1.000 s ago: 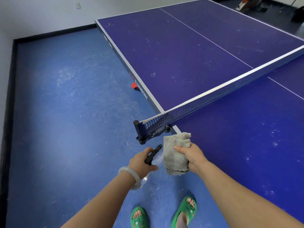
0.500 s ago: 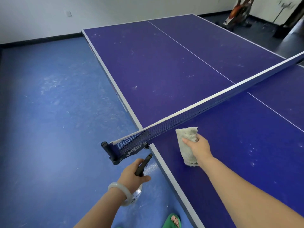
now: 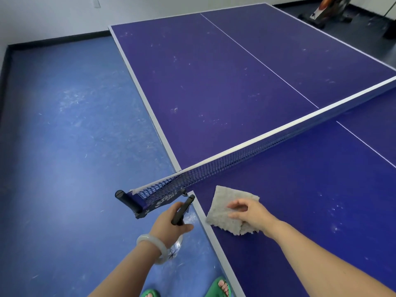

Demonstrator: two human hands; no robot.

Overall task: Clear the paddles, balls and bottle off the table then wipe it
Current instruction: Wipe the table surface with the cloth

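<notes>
Cloth (image 3: 222,211) just laid on table (image 3: 300,200), right hand (image 3: 249,213) loose over it, left hand (image 3: 169,224) gripping spray bottle (image 3: 182,210): wiping probably next.

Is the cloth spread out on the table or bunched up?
Spread out: the cloth lies mostly flat on the table by the net, right hand loosely over it.

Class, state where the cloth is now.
Head view: the cloth lies on the near half of the table, beside its left edge, just short of the net, partly under the right hand; the left hand holds a bottle.
</notes>
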